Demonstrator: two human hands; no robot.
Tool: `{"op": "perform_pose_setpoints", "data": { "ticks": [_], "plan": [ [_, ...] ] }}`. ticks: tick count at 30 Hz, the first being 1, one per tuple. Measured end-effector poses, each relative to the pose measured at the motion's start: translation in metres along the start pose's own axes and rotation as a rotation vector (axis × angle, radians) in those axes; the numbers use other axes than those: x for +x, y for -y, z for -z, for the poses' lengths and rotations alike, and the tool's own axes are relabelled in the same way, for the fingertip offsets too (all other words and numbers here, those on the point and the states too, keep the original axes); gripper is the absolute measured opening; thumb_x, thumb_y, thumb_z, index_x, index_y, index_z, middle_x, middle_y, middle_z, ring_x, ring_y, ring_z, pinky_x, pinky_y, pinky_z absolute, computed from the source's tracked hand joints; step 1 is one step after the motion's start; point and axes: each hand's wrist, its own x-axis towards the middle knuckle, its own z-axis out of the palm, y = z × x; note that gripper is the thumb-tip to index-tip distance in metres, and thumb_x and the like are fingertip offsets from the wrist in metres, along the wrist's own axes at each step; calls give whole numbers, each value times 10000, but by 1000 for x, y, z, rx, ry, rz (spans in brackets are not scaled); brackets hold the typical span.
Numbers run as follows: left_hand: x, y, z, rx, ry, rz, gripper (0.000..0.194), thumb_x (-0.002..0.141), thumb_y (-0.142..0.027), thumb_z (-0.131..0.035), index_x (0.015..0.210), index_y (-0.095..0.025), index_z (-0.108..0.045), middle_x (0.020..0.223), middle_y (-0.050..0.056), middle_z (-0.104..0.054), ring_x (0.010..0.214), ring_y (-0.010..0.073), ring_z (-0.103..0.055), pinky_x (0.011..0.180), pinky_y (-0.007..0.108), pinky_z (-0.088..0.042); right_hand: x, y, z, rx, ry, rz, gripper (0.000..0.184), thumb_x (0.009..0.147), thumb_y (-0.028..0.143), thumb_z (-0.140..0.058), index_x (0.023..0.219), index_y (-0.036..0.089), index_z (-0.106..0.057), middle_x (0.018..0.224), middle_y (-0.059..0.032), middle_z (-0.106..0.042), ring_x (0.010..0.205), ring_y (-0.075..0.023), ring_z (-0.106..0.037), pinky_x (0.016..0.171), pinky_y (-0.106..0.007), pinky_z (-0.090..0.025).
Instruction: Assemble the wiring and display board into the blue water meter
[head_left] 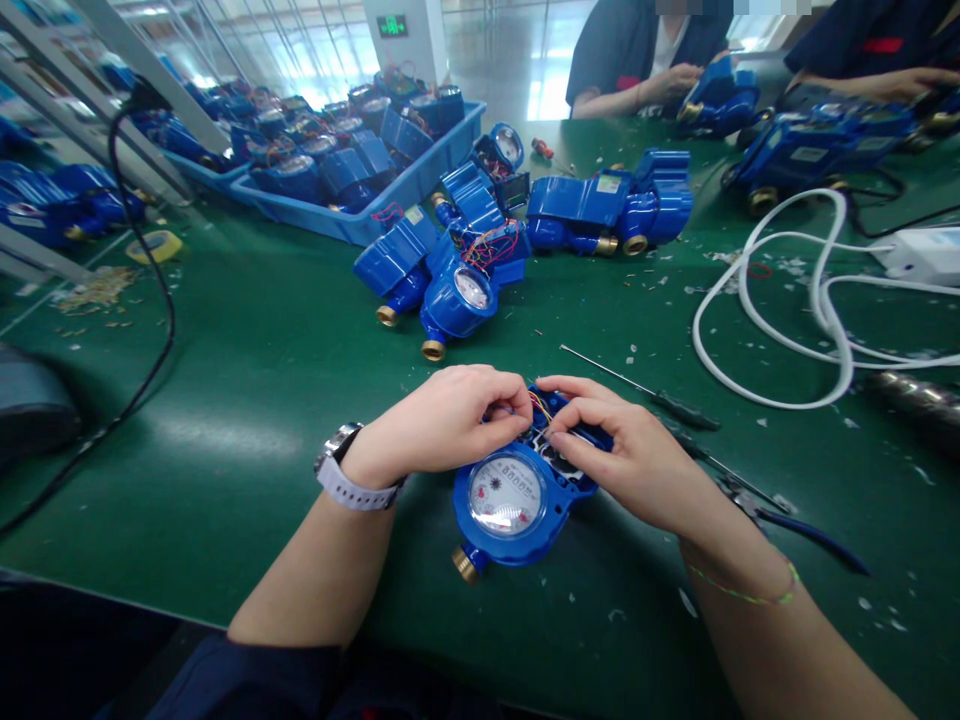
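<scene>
A blue water meter (510,505) with a round white dial and a brass fitting lies on the green table (262,380) right in front of me. My left hand (442,420), with a white watch on the wrist, has its fingers pinched at the meter's open rear compartment. My right hand (622,450) is also pinched there, its fingertips on the thin coloured wires (541,408). Both hands meet over the compartment and hide most of its inside.
Several blue meters (457,260) lie in a heap behind. A blue tray (360,215) of meters stands at the back left. A screwdriver (645,390) and pliers (780,510) lie to the right, beside a looped white cable (787,340). A black cable (161,300) runs on the left. Two other people sit across the table.
</scene>
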Motion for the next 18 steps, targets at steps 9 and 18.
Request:
{"op": "perform_pose_setpoints", "data": {
  "ticks": [9, 18],
  "plan": [
    [-1, 2, -1, 2, -8, -10, 82, 845, -170, -574, 802, -169, -644, 783, -1, -685, 747, 136, -594, 705, 253, -419, -1, -1, 0, 13, 10, -26, 138, 813, 218, -553, 721, 214, -656, 1281, -85, -607, 1200, -268, -545, 1021, -449, -397],
    [0, 0, -1, 2, -18, -9, 97, 837, -173, -573, 785, -166, -654, 772, 10, -692, 739, 144, -602, 699, 259, -432, 0, -3, 0, 25, 9, -34, 151, 828, 236, -553, 720, 219, -657, 1297, -75, -597, 1187, -265, -552, 1019, -455, -397]
  ]
}}
